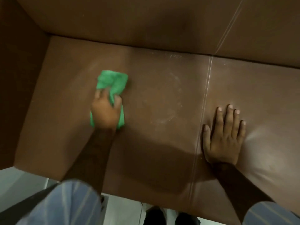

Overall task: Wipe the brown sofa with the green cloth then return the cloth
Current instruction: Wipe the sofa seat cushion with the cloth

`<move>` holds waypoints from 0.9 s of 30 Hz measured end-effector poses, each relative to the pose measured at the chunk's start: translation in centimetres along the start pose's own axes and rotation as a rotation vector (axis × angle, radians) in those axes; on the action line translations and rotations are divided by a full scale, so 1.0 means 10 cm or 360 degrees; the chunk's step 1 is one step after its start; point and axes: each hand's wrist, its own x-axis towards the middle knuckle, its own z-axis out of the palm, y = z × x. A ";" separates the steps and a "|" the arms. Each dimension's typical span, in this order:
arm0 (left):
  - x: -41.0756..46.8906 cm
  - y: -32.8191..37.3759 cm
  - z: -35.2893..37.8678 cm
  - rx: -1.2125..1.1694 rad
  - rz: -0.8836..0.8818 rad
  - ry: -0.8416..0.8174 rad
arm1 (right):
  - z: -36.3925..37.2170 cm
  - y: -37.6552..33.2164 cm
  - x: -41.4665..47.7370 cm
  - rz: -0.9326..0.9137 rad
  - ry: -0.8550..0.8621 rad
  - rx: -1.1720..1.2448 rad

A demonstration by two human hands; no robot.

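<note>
The brown sofa [162,88] fills most of the head view, its seat below me and its backrest across the top. A crumpled green cloth [112,82] lies on the left seat cushion. My left hand [105,112] presses down on the cloth's near half, fingers closed over its folds. My right hand [224,135] rests flat and spread on the right seat cushion, just right of the seam, holding nothing. Pale dusty smears mark the seat between my two hands.
The sofa's left armrest [19,78] rises along the left edge. A stitched seam [205,98] divides the two seat cushions. Pale floor [123,210] and dark shoes [170,216] show below the seat's front edge, between my striped sleeves.
</note>
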 end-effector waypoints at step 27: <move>-0.13 1.44 0.54 -0.0384 0.0148 -0.0278 | 0.06 0.01 0.00 -0.0014 0.0064 0.0008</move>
